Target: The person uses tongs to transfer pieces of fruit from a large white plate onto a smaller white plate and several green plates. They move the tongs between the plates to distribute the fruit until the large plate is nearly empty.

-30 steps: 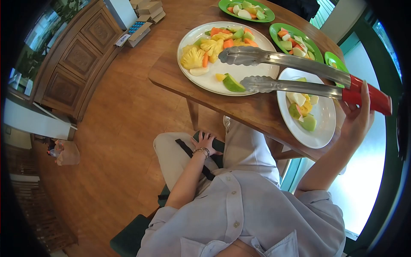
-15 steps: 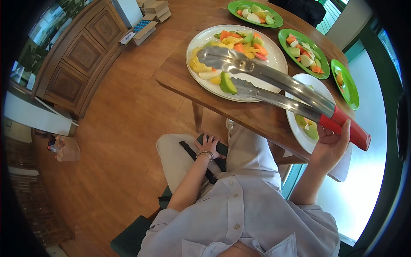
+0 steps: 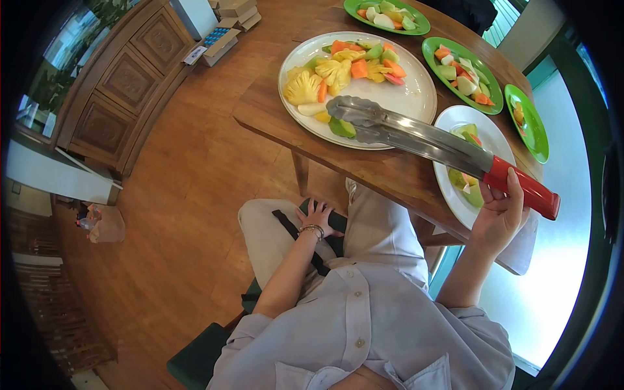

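Observation:
My right hand is closed round the red grips of metal tongs. The scalloped tong ends reach over a large white plate, beside a green fruit slice at its near edge. Pineapple slices, orange chunks and green pieces cover the plate's far and left part. Under the tongs' handle end is a smaller white plate with green fruit pieces. Fingers spread, my left hand lies flat on a dark green surface between my legs.
Three green plates with cut fruit stand along the far and right side of the wooden table. The table's near edge runs above my knees. On the floor, a paper bag and open cardboard boxes sit near a carved wooden cabinet.
The tongs' arms have come together from wide apart, and their upper end has lowered. The green slice, upright against the lower end before, now lies lower on the plate. My left hand stays put.

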Demonstrator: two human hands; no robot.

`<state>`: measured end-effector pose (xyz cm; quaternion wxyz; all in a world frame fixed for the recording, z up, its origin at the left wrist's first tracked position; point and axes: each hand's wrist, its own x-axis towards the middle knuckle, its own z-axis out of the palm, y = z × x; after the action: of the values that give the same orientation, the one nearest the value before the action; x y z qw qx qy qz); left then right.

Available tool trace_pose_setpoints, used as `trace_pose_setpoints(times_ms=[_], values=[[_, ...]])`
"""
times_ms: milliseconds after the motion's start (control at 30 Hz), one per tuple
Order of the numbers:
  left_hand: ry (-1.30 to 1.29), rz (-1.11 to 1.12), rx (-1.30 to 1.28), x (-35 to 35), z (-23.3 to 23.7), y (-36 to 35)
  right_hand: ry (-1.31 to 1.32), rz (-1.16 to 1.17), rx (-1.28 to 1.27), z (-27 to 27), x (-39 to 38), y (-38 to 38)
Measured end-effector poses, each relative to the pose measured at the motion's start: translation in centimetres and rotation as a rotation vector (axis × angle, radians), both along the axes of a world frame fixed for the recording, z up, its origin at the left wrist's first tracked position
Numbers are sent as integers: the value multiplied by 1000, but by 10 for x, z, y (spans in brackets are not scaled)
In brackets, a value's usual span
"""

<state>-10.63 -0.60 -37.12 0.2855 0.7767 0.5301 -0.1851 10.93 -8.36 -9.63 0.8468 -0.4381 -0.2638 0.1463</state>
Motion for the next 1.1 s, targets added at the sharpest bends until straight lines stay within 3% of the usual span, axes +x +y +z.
trace_pose_setpoints(times_ms=[733, 1100], values=[[-9, -4, 48, -1, -6, -2, 54, -19, -53, 5, -17, 16], [-21, -4, 49, -2, -5, -3, 94, -37, -77, 3, 12, 6]])
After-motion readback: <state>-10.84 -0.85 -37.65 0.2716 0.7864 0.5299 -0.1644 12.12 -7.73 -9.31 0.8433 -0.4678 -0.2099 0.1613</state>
